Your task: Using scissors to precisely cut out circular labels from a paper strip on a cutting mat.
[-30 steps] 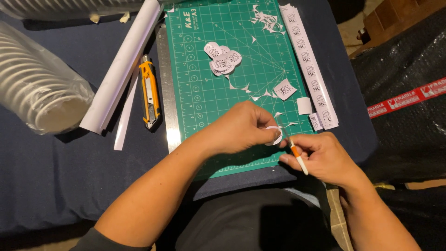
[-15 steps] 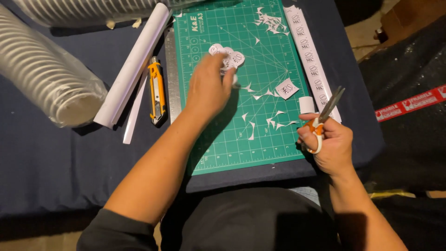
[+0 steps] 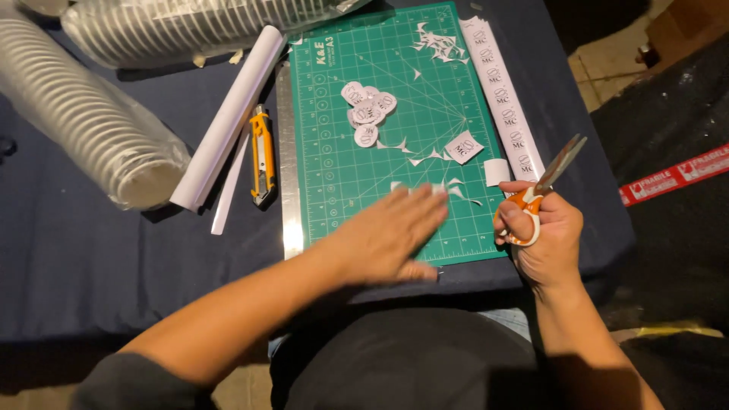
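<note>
My left hand lies flat with fingers spread over the near part of the green cutting mat, holding nothing, blurred by motion. Small white paper scraps lie just beyond its fingertips. My right hand grips orange-handled scissors at the mat's right edge, blades pointing up and to the right. A small pile of round white paper stickers sits in the middle of the mat. A square cut piece lies to its right.
A long strip of printed stickers runs along the mat's right side. A steel ruler, an orange utility knife and a white paper roll lie left of the mat. Wrapped stacks of paper cups fill the far left.
My left hand dropped a cut round onto the pile, then drew back toward me over the mat's near edge. My right hand lifted the scissors and now holds them still at the right.
</note>
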